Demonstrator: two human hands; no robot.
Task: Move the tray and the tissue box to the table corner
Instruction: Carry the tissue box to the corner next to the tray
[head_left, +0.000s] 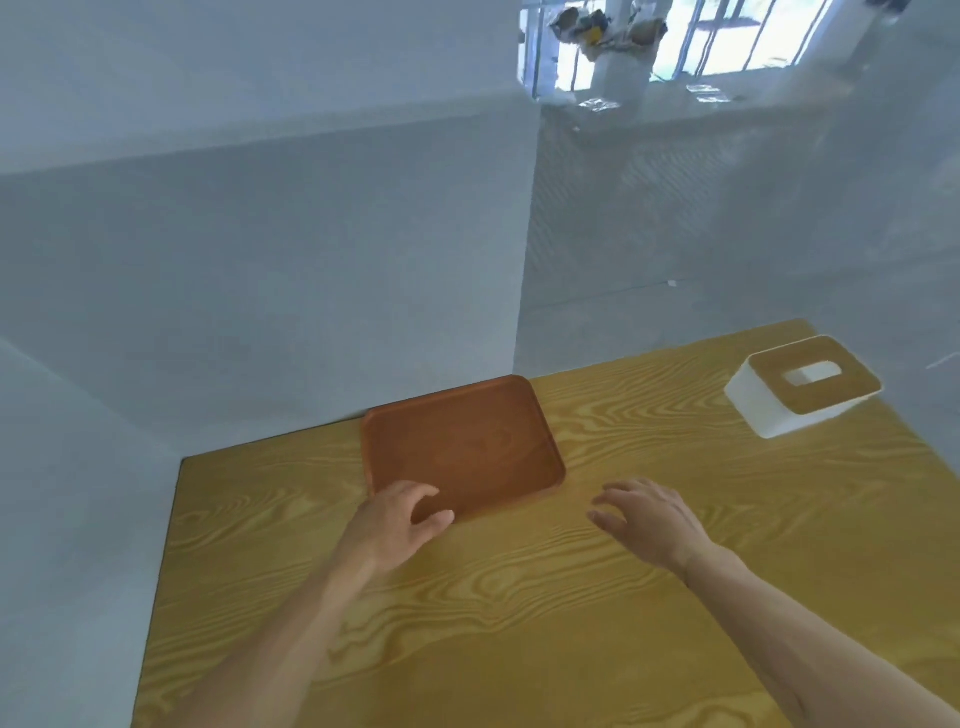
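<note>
Head view
Table (519, 623): a yellow wood-grain top is seen from above, set against pale walls on its far and left sides.
Tray (467, 441): a brown rectangular tray with rounded corners and a low rim is laid flat on the table, its far edge touching or just beside the far wall, well apart from the table's left edge. Nothing is seen lying in it.
Tissue box (802, 387): a white box with a wood-coloured top and an oval slot is set on the table at the right, near the far edge, well apart from the tray. White tissue is seen inside the slot.
Left hand (400, 525): the near left corner of the tray is gripped, with the fingers curled over the rim and the thumb laid at the near edge.
Right hand (649, 522): it is held open, palm down, with fingers spread, just right of the tray's near right corner; nothing is touched or held by it.
Window (717, 41): a barred window is seen high on the far wall, with a white pot (621, 70) of blurred items on its sill.
</note>
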